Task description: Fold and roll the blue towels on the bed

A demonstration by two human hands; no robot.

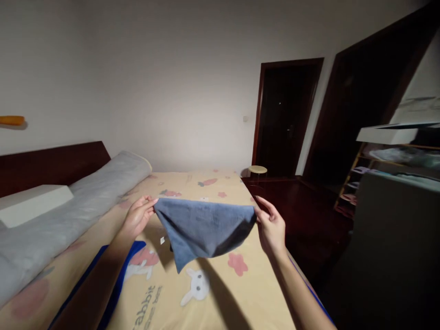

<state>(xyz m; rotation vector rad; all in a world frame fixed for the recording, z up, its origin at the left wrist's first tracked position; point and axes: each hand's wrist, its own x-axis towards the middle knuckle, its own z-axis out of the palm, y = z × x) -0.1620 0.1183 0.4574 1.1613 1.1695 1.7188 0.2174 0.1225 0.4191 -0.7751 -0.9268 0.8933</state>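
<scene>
Blue-gray cloth (206, 227) hangs stretched between your hands, above the bed (220, 307); your left hand (139, 217) pinches one upper corner, your right hand (271, 224) the other, with blue fabric (118, 286) beneath your left forearm.

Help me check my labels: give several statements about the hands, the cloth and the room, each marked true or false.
1. The left hand and right hand both hold the cloth. True.
2. The cloth lies flat on the sheet. False: it hangs between the hands, above the sheet.
3. A stool is near the door. True.
4. The sheet is plain green. False: it is yellow, with rabbits and other prints.
</scene>
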